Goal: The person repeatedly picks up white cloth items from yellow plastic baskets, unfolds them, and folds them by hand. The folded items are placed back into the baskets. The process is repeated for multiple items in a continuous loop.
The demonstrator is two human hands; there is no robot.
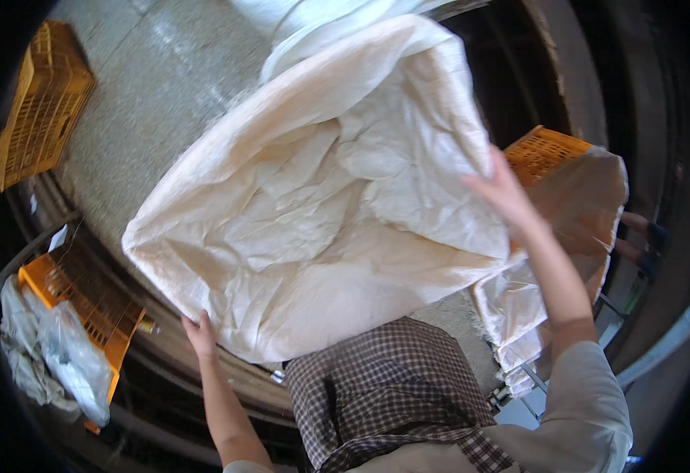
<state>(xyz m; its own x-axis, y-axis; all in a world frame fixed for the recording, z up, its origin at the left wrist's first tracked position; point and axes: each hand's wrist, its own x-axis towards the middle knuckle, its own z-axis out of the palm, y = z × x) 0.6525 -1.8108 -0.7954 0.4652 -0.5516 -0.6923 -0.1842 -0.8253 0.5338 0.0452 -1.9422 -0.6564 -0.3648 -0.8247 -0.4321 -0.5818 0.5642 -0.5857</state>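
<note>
A large cream woven sack is spread wide in front of me, crumpled and lifted over a grey stone surface. My left hand grips the sack's lower edge at the near left. My right hand holds the sack's right edge higher up, fingers against the cloth. Below the sack I see my checked apron. A second cream sack hangs at the right, behind my right forearm.
An orange plastic crate lies at the far left on the stone surface. Another orange crate sits lower left with clear plastic bags beside it. A third orange crate shows at the right. Dark curved metal rims ring the stone.
</note>
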